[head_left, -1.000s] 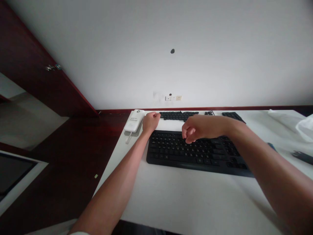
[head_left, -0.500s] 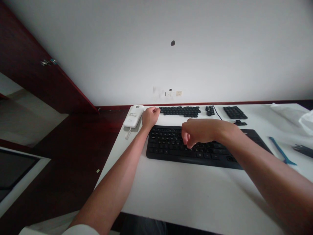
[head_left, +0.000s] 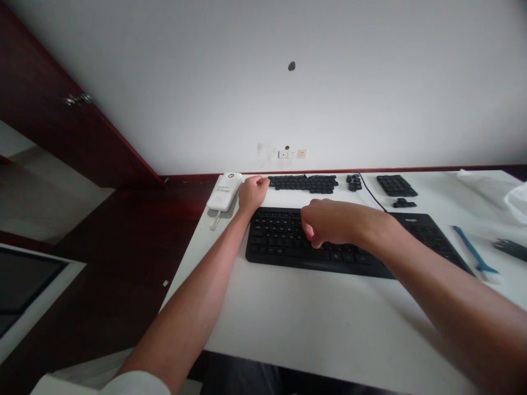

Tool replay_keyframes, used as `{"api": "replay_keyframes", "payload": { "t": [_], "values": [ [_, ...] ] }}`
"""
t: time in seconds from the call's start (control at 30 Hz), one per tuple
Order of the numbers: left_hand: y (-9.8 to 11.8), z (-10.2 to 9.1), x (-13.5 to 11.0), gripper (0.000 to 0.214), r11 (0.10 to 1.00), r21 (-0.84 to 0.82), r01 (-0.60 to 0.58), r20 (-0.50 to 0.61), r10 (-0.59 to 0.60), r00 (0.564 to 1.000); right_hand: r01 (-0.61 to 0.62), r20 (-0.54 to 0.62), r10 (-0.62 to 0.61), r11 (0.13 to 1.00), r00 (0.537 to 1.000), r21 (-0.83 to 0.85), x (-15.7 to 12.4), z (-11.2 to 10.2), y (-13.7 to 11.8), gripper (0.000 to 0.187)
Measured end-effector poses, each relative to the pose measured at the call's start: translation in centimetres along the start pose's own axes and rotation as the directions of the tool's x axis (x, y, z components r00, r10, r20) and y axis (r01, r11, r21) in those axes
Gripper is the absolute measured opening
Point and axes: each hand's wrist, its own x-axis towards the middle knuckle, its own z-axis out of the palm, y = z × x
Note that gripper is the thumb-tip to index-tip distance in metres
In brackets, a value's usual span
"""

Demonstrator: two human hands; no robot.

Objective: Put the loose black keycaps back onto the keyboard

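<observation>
A black keyboard (head_left: pixel 284 247) lies across the white table (head_left: pixel 313 329). My right hand (head_left: pixel 329 222) hovers over its middle keys, fingers curled into a pinch pointing down at them; what it holds, if anything, is hidden. My left hand (head_left: pixel 252 193) rests as a fist on the table just behind the keyboard's far left corner, beside a white power bank (head_left: pixel 224 191). Rows of loose black keycaps (head_left: pixel 303 183) lie behind the keyboard.
More keycap groups (head_left: pixel 396 185) lie at the back right, with a black cable (head_left: pixel 373 195) running past them. A blue tool (head_left: pixel 473 255) and a dark object (head_left: pixel 510 249) lie at the right. Dark red floor and a cabinet (head_left: pixel 49 120) fill the left.
My right hand has moved left and lower over the keyboard's middle. The view shifted, showing more of the table's right side. My left fist has stayed put.
</observation>
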Motion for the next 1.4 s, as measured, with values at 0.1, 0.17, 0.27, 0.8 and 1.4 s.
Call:
{"api": "replay_keyframes", "payload": {
  "t": [0.1, 0.17, 0.27, 0.8, 1.4],
  "values": [
    [0.1, 0.0, 0.0, 0.035, 1.0, 0.006, 0.013, 0.001, -0.013, 1.0, -0.022, 0.009, 0.023, 1.0, 1.0, -0.014, -0.3, -0.1, -0.5, 0.01],
    [0.1, 0.0, 0.0, 0.036, 1.0, 0.001, 0.008, -0.005, -0.008, 1.0, -0.031, 0.01, 0.031, 0.999, 0.999, -0.021, -0.4, -0.3, -0.9, 0.011],
    [0.0, 0.0, 0.0, 0.036, 1.0, -0.012, -0.008, -0.012, 0.008, 1.0, -0.041, -0.003, 0.041, 0.999, 0.999, -0.029, -0.4, -0.3, -1.1, 0.013],
    [-0.2, 0.1, 0.2, 0.034, 1.0, -0.01, 0.0, -0.006, 0.0, 1.0, 0.001, 0.005, -0.001, 1.0, 1.0, 0.015, 0.9, 0.3, 0.5, 0.016],
    [-0.2, 0.1, 0.2, 0.035, 1.0, -0.013, -0.018, -0.007, 0.018, 1.0, -0.102, 0.029, 0.106, 0.99, 0.994, -0.101, -0.8, -1.1, -2.3, 0.017]
  ]
}}
